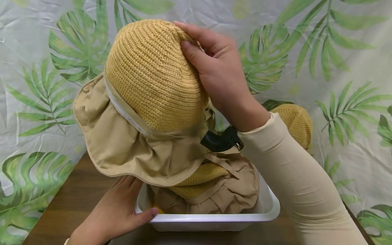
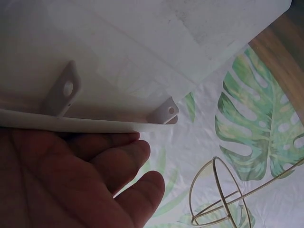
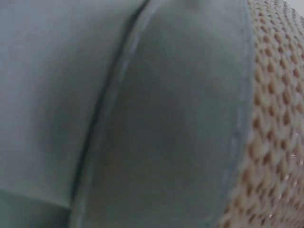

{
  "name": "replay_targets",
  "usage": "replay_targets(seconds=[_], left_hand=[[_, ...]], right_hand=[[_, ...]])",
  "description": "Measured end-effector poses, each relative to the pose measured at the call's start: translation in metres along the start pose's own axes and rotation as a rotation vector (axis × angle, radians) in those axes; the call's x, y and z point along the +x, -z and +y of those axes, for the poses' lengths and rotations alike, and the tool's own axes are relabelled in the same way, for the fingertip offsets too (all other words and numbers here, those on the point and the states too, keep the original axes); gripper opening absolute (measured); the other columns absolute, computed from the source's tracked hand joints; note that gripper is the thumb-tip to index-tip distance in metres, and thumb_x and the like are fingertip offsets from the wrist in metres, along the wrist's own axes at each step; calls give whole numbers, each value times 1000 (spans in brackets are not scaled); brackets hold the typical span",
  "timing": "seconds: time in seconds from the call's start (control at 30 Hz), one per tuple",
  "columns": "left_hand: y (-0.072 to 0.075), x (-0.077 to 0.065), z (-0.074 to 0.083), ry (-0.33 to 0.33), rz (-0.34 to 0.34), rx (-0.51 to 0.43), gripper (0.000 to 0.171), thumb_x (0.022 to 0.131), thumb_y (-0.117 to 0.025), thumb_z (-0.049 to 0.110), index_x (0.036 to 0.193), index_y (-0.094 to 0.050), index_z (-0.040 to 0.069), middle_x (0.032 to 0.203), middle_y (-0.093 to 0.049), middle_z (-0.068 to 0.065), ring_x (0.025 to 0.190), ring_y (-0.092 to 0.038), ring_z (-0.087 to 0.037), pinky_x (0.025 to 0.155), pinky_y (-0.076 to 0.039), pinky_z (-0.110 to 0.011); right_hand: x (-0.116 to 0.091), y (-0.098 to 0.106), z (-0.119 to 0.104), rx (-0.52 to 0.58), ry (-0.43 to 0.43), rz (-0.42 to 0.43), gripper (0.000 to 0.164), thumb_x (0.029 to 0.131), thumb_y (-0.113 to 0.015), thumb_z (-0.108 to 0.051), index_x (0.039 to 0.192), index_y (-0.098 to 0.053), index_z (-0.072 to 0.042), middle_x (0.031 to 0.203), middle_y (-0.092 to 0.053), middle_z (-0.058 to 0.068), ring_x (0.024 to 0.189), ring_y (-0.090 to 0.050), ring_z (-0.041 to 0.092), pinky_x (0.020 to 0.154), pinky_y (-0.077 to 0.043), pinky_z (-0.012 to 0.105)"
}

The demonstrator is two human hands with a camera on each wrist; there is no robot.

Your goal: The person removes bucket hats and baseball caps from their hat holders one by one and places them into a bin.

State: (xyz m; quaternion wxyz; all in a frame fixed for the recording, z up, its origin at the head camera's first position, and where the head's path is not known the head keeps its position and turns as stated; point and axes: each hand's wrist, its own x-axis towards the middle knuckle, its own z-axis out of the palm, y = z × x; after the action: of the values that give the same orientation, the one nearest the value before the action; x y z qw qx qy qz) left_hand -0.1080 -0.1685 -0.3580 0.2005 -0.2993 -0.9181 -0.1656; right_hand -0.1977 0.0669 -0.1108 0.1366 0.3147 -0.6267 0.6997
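A sun hat with a yellow knitted crown and floppy beige brim hangs over the white plastic tub. My right hand pinches its crown between thumb and fingers. In the right wrist view, the knit and beige cloth fill the picture. A second hat, also knitted with a beige brim and ties, lies inside the tub. At the tub's left front corner rests my left hand, thumb by the rim, other fingers extended and partly covered by the brim. The left wrist view shows its fingers against the rim's underside.
Another yellow knitted hat is behind my right forearm. A thin gold wire frame appears in the left wrist view. The tub stands on a dark wooden table, with a leaf-patterned cloth hanging behind.
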Motion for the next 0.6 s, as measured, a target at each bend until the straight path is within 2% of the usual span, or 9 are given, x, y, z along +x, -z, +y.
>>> replay_targets(seconds=[0.1, 0.23, 0.3, 0.37, 0.5, 0.6], left_hand=[[0, 0, -1, -5, 9, -14, 96, 80, -69, 64, 151, -38, 7, 145, -48, -11, 131, -46, -33, 101, -40, -51], [2, 2, -1, 27, -25, -57, 106, 79, -69, 64, 160, -19, 15, 160, -27, -10, 143, -30, -34, 108, -30, -57], [3, 1, -1, 39, -39, -52, 108, 80, -68, 65, 160, -17, 15, 162, -22, -12, 145, -26, -36, 108, -30, -60], [4, -1, -1, 44, -54, -29, 108, 81, -66, 66, 159, -19, 8, 162, -21, -15, 145, -25, -37, 107, -31, -61], [6, -4, -1, 36, -60, 6, 104, 84, -64, 65, 151, -31, -7, 159, -26, -20, 146, -25, -37, 114, -26, -51], [6, -5, -1, 33, -53, 9, 102, 84, -64, 64, 148, -35, -9, 159, -27, -21, 146, -24, -36, 119, -18, -41]], right_hand=[[-8, 12, 8, -16, -38, 14, 31, 98, -57, 2, 128, -66, 1, 127, -64, 8, 114, -60, 22, 95, -50, 33], [-19, 32, 20, -54, -76, 32, 31, 97, -58, 1, 127, -67, -2, 132, -62, 7, 121, -56, 20, 99, -47, 33], [-25, 43, 25, -97, -81, 33, 31, 97, -59, 1, 126, -69, -4, 133, -62, 6, 125, -54, 18, 102, -45, 33], [-31, 53, 31, -157, -74, 26, 31, 96, -61, 0, 125, -70, -7, 133, -62, 5, 128, -51, 16, 104, -43, 33], [-41, 69, 40, -277, -13, -2, 30, 96, -61, 0, 122, -72, -8, 131, -63, 5, 132, -48, 14, 107, -40, 33], [-49, 78, 47, -341, 58, -33, 29, 96, -60, 2, 122, -71, -3, 130, -63, 8, 133, -47, 17, 109, -39, 34]])
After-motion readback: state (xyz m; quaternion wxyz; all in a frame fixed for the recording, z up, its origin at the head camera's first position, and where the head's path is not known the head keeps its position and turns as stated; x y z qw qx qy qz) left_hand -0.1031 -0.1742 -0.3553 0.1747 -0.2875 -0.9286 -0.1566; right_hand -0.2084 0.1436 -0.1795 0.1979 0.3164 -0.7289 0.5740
